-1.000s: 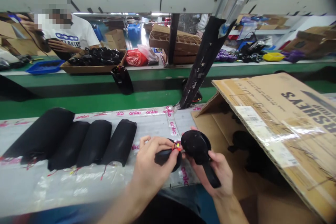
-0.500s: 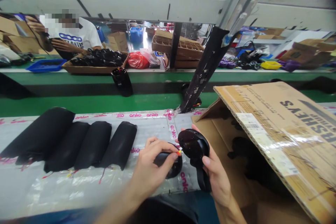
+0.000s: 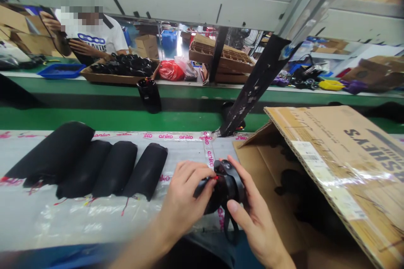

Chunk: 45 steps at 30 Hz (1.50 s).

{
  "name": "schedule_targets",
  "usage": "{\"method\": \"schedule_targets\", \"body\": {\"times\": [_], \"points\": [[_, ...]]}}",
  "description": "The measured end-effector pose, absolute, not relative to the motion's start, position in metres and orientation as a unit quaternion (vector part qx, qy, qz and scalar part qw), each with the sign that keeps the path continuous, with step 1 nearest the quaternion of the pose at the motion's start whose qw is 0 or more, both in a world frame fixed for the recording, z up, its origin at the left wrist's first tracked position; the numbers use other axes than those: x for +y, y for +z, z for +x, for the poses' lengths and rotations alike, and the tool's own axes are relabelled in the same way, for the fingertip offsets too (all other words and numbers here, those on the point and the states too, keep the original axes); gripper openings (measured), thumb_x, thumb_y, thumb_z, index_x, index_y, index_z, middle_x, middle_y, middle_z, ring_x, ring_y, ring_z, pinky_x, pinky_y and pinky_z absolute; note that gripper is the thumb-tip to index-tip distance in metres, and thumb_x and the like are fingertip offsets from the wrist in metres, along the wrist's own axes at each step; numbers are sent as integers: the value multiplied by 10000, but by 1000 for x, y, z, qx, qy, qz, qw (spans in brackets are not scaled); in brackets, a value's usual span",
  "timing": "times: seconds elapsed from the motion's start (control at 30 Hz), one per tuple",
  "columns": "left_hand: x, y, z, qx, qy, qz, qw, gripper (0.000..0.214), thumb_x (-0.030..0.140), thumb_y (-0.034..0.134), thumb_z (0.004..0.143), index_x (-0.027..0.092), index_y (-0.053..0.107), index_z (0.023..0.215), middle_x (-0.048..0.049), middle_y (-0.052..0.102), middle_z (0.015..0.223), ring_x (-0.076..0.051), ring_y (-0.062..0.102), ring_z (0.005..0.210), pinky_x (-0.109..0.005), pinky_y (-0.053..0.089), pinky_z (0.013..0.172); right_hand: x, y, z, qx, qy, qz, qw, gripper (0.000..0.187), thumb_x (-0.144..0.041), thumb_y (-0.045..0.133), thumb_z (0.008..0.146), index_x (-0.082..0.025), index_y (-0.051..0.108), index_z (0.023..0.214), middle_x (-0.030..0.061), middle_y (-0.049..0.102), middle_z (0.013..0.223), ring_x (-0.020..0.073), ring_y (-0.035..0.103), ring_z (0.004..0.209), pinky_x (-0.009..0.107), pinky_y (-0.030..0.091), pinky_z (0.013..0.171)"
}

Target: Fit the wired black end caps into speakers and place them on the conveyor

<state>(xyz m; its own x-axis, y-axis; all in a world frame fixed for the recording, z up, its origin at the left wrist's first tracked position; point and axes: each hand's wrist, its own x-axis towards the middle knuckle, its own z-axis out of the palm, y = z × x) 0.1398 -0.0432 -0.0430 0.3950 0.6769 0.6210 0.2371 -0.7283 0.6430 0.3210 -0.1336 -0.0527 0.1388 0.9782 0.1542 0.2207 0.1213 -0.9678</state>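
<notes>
My left hand (image 3: 188, 189) pinches a small red wire connector (image 3: 216, 177) between thumb and fingertips. Partly behind those fingers is a black cylindrical housing (image 3: 213, 204), much of it hidden. My right hand (image 3: 257, 218) grips a glossy black plastic part (image 3: 232, 181) with a rounded top and a curved strip hanging below. The part is held tilted against the housing's right side; whether they touch cannot be made out. Further left, several black cylinders (image 3: 148, 168) lie side by side on the plastic-covered table (image 3: 78, 222), thin coloured wires showing at their near ends.
An open cardboard box (image 3: 334, 155) with dark parts inside stands at right. A slanted black post (image 3: 249, 92) rises behind my hands. Across the green conveyor belt (image 3: 189, 113), which carries a black cylinder (image 3: 149, 96), a co-worker (image 3: 94, 38) handles something dark beside a tray of black parts (image 3: 123, 67).
My right hand has turned the black plastic part and brought it left, closer to the housing and connector. My left hand keeps its pinch. The whole view has shifted slightly.
</notes>
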Motion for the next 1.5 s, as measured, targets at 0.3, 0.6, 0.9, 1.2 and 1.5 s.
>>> {"method": "schedule_targets", "body": {"times": [0.3,0.6,0.9,1.2,1.5], "points": [[-39,-44,131,187,475,832,219,126,134,679,1043,233,692,1121,-33,826,1017,-202,741,953,-381,531,945,-133,-59,328,-524,415,-543,509,662,-483,675,1048,-378,464,1667,33,491,1750,327,448,1630,540,382,1344],[-39,-42,121,220,451,848,171,138,104,697,1016,217,733,1087,-30,793,932,-177,727,832,-333,529,800,-136,-58,324,-533,405,-542,508,698,-519,689,1039,-370,456,1680,49,488,1751,354,472,1611,516,481,1286],[-45,-36,129,287,407,840,217,96,137,683,1043,206,702,979,-1,748,850,-161,717,732,-260,546,678,-136,-57,326,-548,373,-541,519,717,-627,699,1010,-440,461,1659,18,495,1748,338,497,1597,507,486,1286],[-42,-31,128,264,440,783,352,137,90,758,978,213,711,1017,-20,755,985,-156,752,870,-243,605,793,-137,-56,328,-541,384,-539,519,783,-643,755,966,-455,447,1660,32,483,1756,345,543,1563,482,576,1207],[-45,-46,122,308,435,810,246,133,118,753,1005,249,729,1003,16,832,992,-206,784,1017,-410,417,1076,-133,-56,323,-525,389,-532,538,822,-663,817,904,-464,492,1632,27,550,1710,290,661,1452,377,604,1162]]}}
